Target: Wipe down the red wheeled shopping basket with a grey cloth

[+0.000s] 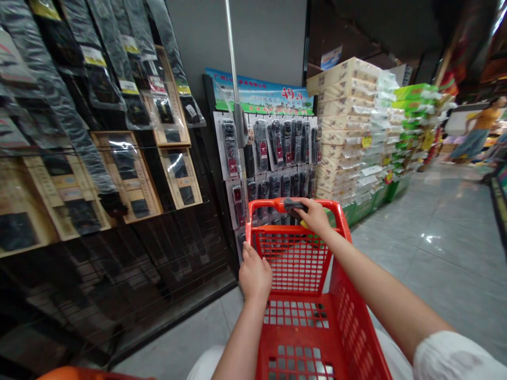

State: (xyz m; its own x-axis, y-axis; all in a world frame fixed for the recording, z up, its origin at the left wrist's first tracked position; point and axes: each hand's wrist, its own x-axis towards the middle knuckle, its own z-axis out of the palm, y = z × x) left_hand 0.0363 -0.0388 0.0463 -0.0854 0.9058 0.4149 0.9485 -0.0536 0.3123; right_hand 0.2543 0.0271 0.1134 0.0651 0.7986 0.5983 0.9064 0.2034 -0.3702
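A red plastic shopping cart point(293, 311) with a grid-patterned basket stands right in front of me. My left hand point(255, 272) is closed around the left side of its frame, below the handle corner. My right hand point(315, 216) presses a dark grey cloth point(292, 205) onto the red handle bar point(263, 203); a small yellow patch shows under the fingers. The far end of the handle curves down at the right. Part of the fingertips of both hands is hidden by the frame or the cloth.
Packaged belts point(106, 84) and boxed goods point(127, 174) hang at the left. Behind the cart is a belt display point(277, 142) with a blue sign point(261, 95) and a metal pole point(232, 47). Stacked cartons point(344, 126) line the right, beside a tiled aisle point(435, 227). A person point(481, 126) is far off.
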